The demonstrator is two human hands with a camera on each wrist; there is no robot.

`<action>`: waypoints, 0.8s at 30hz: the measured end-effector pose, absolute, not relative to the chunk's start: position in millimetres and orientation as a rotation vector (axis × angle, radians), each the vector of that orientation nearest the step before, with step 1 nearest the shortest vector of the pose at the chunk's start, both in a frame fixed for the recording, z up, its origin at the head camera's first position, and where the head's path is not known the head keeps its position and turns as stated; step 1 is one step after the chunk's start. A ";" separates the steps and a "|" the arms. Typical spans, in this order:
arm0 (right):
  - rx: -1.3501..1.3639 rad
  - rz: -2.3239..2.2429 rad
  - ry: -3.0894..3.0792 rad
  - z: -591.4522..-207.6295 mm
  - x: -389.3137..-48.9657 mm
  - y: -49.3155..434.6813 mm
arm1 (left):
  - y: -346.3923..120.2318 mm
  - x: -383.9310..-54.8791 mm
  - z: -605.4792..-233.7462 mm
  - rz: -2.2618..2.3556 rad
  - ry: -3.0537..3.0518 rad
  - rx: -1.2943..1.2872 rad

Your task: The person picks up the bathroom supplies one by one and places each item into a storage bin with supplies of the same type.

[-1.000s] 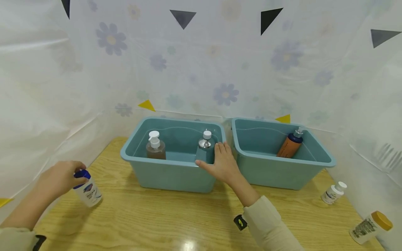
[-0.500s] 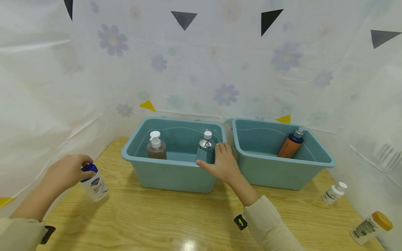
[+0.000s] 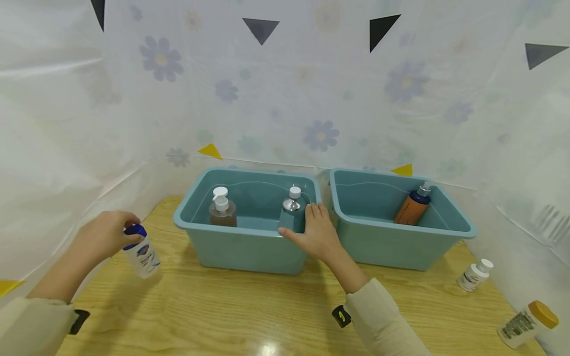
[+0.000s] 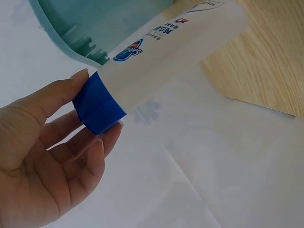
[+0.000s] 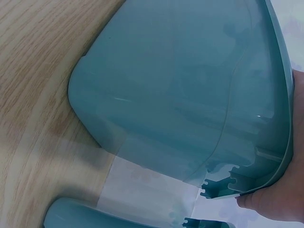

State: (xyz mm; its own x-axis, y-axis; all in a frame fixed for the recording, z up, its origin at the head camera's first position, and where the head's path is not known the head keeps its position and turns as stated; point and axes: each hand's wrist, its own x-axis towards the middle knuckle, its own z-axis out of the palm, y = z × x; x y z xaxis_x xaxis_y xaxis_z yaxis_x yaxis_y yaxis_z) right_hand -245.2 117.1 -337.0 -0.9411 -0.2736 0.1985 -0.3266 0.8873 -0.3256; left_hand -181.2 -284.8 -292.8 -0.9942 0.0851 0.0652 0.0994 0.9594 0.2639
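Note:
My left hand (image 3: 103,236) pinches a white bottle (image 3: 143,258) by its blue cap (image 4: 99,105), thumb on one side and fingers on the other. The bottle tilts, its base close over the table left of the bins. My right hand (image 3: 317,236) rests on the front right corner of the left teal bin (image 3: 249,247), thumb spread along the front rim and fingers over the right rim. Inside that bin are a brownish pump bottle (image 3: 222,215) with a white pump, and a clear grey bottle (image 3: 292,212) with a silver collar and white top.
A second teal bin (image 3: 392,247) stands to the right, an orange pump bottle (image 3: 410,210) leaning inside. On the wooden table (image 3: 213,311), a small white bottle (image 3: 474,275) and a white bottle with a yellow-orange cap (image 3: 527,324) stand at far right. Floral sheeting (image 3: 276,99) hangs behind.
My left hand has carried the white bottle right and a little away from me, nearer the left bin. My right hand has stayed on the bin's corner.

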 end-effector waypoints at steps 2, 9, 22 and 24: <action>0.463 0.541 -2.913 -337.0 -245.2 117.0 | -283.2 -182.2 -291.9 -0.420 -3.056 -0.144; 0.453 0.548 -2.928 -336.3 -245.0 116.6 | -279.7 -186.4 -288.1 -0.443 -3.062 -0.136; 0.444 0.551 -2.934 -335.5 -244.3 116.5 | -277.4 -197.8 -276.3 -0.387 -3.020 -0.177; 0.442 0.550 -2.934 -335.9 -244.6 116.8 | -276.2 -198.7 -273.2 -0.372 -3.025 -0.177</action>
State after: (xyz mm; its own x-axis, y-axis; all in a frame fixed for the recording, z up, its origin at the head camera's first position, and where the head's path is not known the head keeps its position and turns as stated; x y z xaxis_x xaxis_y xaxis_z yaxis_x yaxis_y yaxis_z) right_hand -244.6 116.8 -335.9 -0.9495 -0.2613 0.1738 -0.3065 0.8910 -0.3350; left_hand -198.7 -276.2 -273.2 -0.9894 0.1036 0.1019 0.1252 0.9636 0.2362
